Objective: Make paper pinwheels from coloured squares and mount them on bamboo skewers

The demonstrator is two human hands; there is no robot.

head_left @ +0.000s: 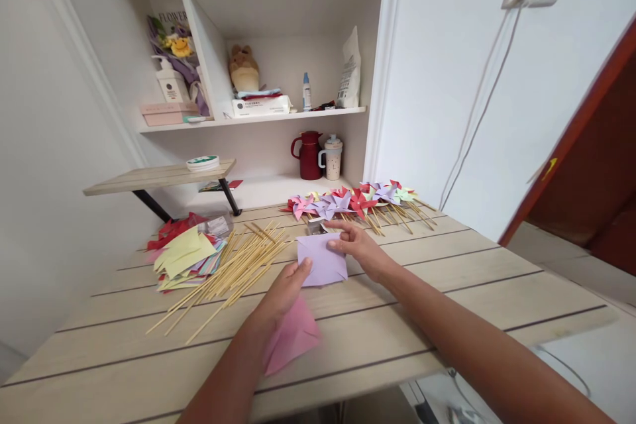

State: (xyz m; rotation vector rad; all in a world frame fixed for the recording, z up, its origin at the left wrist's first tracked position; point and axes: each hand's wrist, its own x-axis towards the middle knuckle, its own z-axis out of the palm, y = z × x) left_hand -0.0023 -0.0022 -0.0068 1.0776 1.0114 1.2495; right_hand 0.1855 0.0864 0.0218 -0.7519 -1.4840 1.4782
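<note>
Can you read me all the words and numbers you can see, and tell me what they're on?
"FLOWER": above the yellow decoration on the shelf at the left; I can't tell what it's printed on.
Too small or blurred to read: the labels on the white pump bottle, white box, blue-capped bottle and white bag.
No writing shows on the purple paper in the hands.

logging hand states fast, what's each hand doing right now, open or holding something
Left hand: closed, holding the purple paper square.
Right hand: index finger extended, thumb at the square's edge; whether it grips cannot be told.
</note>
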